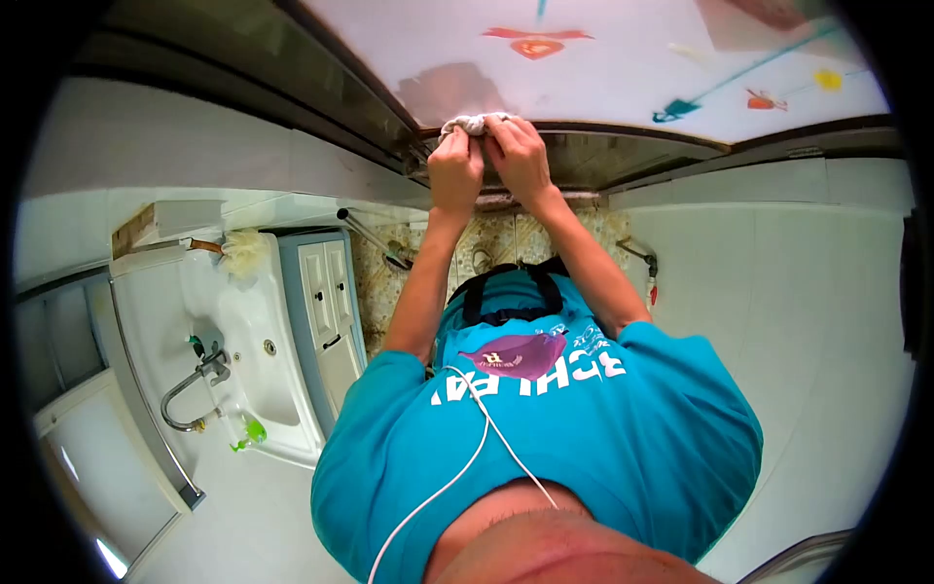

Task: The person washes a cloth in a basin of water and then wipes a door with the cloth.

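Note:
A crumpled pale cloth is pinched between my two hands at the lower edge of a framed panel with coloured drawings. My left hand grips the cloth's left part, fingers closed. On the right side of the cloth, my right hand has its fingers closed on it too. The hands are close together, beside the dark frame. Part of the cloth is hidden behind the fingers.
At the left are a white sink with a curved faucet, a yellowish mesh puff and a cabinet. A metal pipe stands left of my arms; a small valve is on the right.

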Demonstrator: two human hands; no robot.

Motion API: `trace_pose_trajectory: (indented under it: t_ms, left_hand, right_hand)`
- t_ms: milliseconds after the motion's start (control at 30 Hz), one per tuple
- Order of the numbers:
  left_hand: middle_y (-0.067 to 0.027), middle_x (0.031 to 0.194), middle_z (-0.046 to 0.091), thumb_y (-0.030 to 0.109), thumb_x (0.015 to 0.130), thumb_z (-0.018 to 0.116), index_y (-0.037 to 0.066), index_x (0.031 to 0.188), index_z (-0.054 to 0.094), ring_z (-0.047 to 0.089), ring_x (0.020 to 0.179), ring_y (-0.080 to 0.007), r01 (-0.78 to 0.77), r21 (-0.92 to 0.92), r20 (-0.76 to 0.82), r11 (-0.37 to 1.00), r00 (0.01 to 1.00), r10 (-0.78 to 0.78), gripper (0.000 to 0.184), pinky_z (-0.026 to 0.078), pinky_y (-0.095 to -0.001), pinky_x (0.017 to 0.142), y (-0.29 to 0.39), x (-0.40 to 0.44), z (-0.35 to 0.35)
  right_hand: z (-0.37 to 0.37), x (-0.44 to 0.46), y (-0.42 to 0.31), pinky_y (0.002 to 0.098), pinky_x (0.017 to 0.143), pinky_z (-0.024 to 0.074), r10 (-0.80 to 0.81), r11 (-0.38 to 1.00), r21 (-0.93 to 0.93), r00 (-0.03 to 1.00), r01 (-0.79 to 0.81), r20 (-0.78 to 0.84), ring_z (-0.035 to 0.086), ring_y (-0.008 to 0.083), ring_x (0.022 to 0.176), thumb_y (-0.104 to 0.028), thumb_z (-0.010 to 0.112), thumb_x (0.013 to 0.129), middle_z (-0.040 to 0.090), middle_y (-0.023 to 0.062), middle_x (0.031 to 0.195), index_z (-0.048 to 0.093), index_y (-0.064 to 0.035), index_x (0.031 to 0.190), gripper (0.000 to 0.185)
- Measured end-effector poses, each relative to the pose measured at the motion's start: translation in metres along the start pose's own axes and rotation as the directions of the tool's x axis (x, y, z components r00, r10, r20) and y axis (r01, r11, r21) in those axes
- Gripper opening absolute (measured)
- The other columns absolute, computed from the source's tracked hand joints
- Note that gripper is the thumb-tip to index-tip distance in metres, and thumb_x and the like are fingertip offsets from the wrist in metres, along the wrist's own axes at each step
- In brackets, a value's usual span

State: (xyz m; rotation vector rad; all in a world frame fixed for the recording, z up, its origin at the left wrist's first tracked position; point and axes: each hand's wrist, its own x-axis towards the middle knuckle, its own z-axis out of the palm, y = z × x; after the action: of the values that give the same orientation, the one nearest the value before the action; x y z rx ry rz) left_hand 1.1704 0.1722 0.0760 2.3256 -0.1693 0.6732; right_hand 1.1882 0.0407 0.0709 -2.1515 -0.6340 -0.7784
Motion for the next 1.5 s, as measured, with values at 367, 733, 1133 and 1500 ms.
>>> trace_pose_trajectory:
  t_ms: [367,733,1133,1500]
  left_hand:
    - [-0.0221,0.081,0.066,0.01,0.09,0.063,-0.01,0.098,0.064,0.067,0.072,-0.0393,-0.074,-0.132,0.148,0.989,0.985,0.093,0.022,0.056,-0.045,0.063,0.119,-0.008,0.137]
    - [-0.0217,0.082,0.066,0.012,0.089,0.064,-0.004,0.091,0.061,0.066,0.075,-0.0402,0.057,-0.132,0.133,0.99,0.99,-0.039,0.016,0.054,-0.0471,0.066,0.122,-0.009,0.121]
    - [-0.0254,0.077,0.065,0.012,0.09,0.063,-0.002,0.084,0.061,0.065,0.074,-0.0439,0.246,0.093,-0.058,0.965,0.969,-0.242,0.016,0.05,-0.0514,0.064,0.001,-0.004,-0.019]
    - [-0.0256,0.074,0.066,0.016,0.088,0.061,-0.002,0.086,0.062,0.066,0.07,-0.0441,0.146,0.145,-0.002,0.979,0.989,-0.147,0.018,0.052,-0.0504,0.063,0.012,-0.001,-0.021]
  right_hand:
    - [-0.136,-0.047,0.115,0.0437,0.077,0.0518,0.184,0.98,-0.064,0.981,-0.188,-0.065,0.064,0.0338,0.087,0.002,0.071,0.082,0.067,0.0157,0.09,0.066,0.0007,0.114,0.032]
    - [-0.127,-0.046,0.116,0.0404,0.064,0.0536,0.236,0.971,0.044,0.972,-0.235,-0.021,0.065,0.0316,0.069,-0.001,0.073,0.082,0.066,0.0153,0.081,0.068,-0.0026,0.114,0.033]
    - [0.022,0.005,0.002,0.0414,0.071,0.0555,-0.073,0.977,0.211,0.982,0.035,0.174,0.068,0.0329,0.083,-0.005,0.068,0.087,0.069,0.0166,0.09,0.062,0.0009,0.12,0.034]
    - [0.01,-0.002,0.002,0.0398,0.072,0.0569,-0.008,0.972,0.231,0.988,-0.028,0.156,0.069,0.0318,0.086,-0.006,0.069,0.085,0.069,0.0143,0.094,0.062,-0.0013,0.124,0.04]
